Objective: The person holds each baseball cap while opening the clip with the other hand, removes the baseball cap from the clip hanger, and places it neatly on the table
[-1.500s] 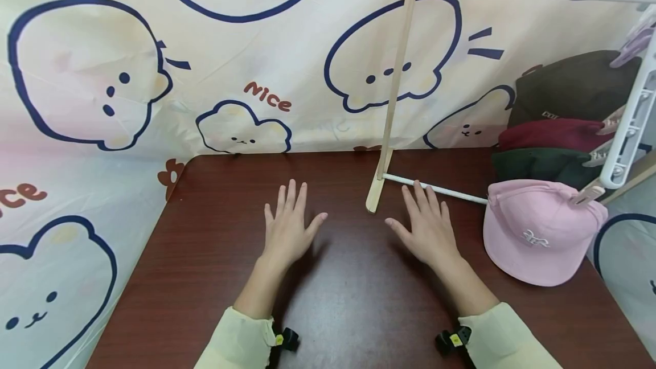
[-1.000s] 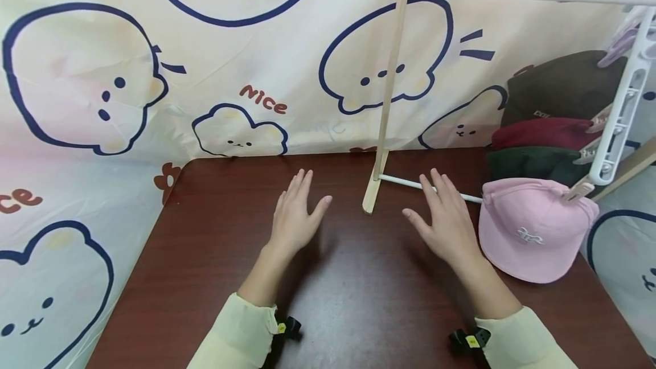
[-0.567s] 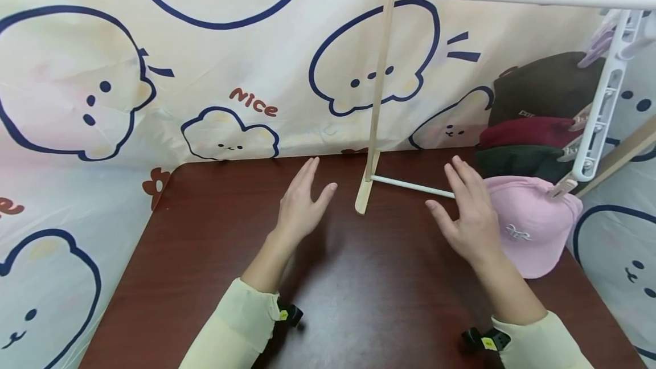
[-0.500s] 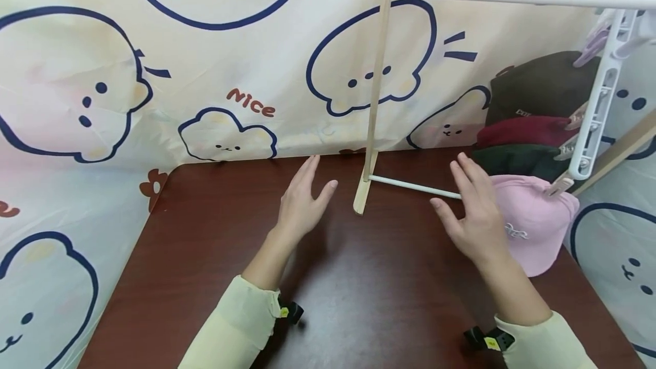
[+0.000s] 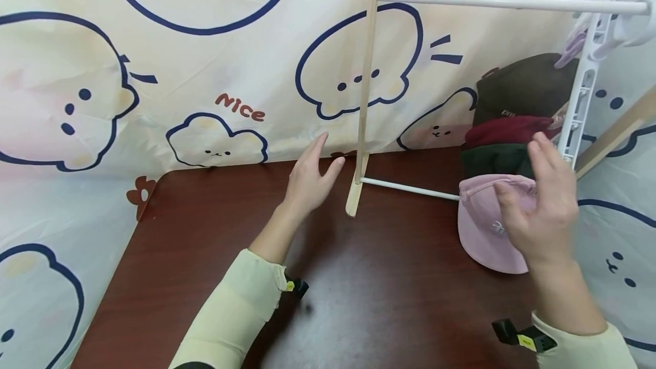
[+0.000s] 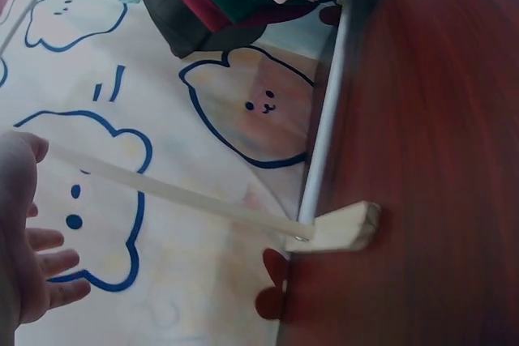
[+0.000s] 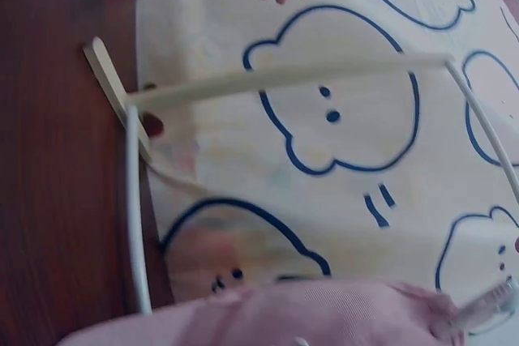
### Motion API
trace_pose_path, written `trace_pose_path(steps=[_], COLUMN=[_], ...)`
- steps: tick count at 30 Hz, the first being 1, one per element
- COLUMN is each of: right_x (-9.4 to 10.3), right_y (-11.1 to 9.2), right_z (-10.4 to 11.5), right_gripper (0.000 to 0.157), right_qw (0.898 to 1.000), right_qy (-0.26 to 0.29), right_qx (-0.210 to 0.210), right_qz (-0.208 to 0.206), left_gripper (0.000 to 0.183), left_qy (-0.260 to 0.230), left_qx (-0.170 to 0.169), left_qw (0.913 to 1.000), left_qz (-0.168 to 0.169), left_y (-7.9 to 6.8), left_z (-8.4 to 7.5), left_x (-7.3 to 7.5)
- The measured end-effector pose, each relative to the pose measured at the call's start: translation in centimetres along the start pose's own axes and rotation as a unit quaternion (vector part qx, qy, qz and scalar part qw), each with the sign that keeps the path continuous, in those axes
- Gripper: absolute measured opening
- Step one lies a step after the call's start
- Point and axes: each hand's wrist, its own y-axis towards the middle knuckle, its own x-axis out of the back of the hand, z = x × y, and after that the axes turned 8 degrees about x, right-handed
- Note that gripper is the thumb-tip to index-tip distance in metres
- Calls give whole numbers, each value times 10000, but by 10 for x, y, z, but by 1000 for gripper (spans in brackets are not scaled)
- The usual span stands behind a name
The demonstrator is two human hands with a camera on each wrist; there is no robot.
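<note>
In the head view my right hand is raised in front of a pink cap, hiding part of it, with fingers extended; contact cannot be told. Behind the pink cap hang a dark green cap, a dark red cap and a dark grey-brown cap. They are clipped along a white plastic hanger strip. My left hand hovers above the table, fingers spread and holding nothing, left of the rack's wooden upright. In the right wrist view the pink cap lies close below, a clip at its edge.
A rack with a wooden upright, a white top bar and a white lower bar stands on the brown table. Its wooden foot points forward. A patterned cloth hangs behind the table.
My right hand has moved right and up, from over the table to in front of the pink cap. My left hand has risen and shifted slightly right. The head view has turned right.
</note>
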Motion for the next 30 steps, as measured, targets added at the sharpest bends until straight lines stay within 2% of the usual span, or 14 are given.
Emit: trace_pose_path(steps=[3,5,10,13,17,20,24,26,30], right_x=[4,9,28,37,50,57,56,56,66], right_y=[6,10,11,11,10,11,10,10,10], right_z=[-8,-16,-43,-61,-74,-80,-96,-109,-135], right_gripper=[76,78,69,55,47,46,46,47,47], right_qw=[9982,9968,9950,9896,9680,9419,9217,9163,8934], right_qy=[17,-38,-377,-328,-450,-692,-403,-131,624], right_qx=[-152,-271,-825,-1361,-2454,-3283,-3853,-3992,-4389], right_qz=[-573,-755,-414,-332,-281,-157,-211,-289,-734], left_gripper=[67,66,63,63,61,62,62,62,65], left_qy=[-236,-442,-923,-1229,-1751,-1987,-2074,-2113,-2198], left_qx=[-222,-381,-409,-280,-92,55,256,314,319], left_qw=[9995,9983,9949,9919,9839,9786,9763,9756,9730], left_qz=[-21,-40,38,138,342,532,555,508,631], left_y=[9,15,33,44,57,64,68,70,78], left_z=[-8,-13,-22,-25,-30,-33,-32,-32,-40], left_x=[-1,-2,-5,-9,-19,-25,-24,-24,-31])
